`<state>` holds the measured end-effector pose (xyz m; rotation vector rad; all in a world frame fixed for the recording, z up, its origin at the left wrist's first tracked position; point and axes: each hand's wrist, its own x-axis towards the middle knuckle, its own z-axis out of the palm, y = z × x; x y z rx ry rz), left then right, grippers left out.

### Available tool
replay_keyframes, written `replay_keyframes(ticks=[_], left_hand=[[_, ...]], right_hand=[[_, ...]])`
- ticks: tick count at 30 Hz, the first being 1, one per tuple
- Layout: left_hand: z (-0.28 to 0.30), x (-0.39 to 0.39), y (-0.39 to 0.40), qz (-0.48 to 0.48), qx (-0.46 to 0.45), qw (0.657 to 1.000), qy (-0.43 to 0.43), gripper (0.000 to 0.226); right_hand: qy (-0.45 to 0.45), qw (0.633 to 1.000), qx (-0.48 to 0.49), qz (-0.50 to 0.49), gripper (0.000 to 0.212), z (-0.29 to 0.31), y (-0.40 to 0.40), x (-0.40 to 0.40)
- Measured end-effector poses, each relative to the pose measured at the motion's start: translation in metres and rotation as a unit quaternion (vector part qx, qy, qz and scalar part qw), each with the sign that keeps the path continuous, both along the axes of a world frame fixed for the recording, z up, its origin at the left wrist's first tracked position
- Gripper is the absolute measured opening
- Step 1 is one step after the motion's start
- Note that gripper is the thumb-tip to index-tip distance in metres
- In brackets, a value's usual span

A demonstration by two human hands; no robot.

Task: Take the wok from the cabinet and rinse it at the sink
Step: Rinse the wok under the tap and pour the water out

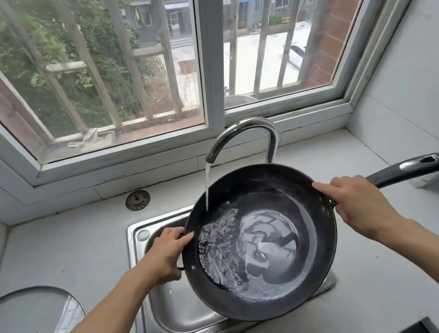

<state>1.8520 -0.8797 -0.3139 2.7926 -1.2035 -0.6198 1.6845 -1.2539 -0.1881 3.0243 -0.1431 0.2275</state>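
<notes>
Wok (267,244), both hands' fingers (327,187) seemingly gripping

Glass lid (27,317) lying on countertop (69,254) at left; drain strainer (137,200) below barred window (117,64).

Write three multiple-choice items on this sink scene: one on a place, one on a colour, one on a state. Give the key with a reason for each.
1. Where does the water from the tap land?
A. in the wok's left side
B. on the counter
C. on the glass lid

2. What colour is the wok?
A. red
B. black
C. white

3. How is the wok held?
A. it lies untouched in the sink
B. by one hand only
C. by both hands

Key: A, the stream meets the pan's left inner wall; B, its bowl and handle are black; C, the left hand grips the left rim and the right hand holds the handle's base, above the sink.
</notes>
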Motion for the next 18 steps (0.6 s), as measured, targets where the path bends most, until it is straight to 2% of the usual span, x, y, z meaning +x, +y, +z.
replay_keyframes(ticks=[18], left_hand=[[-0.02,0.019,-0.01,0.011,-0.054,0.998,-0.04,0.103]], right_hand=[[-0.073,0.997,-0.005,-0.024,0.065,-0.016,0.001,-0.004]])
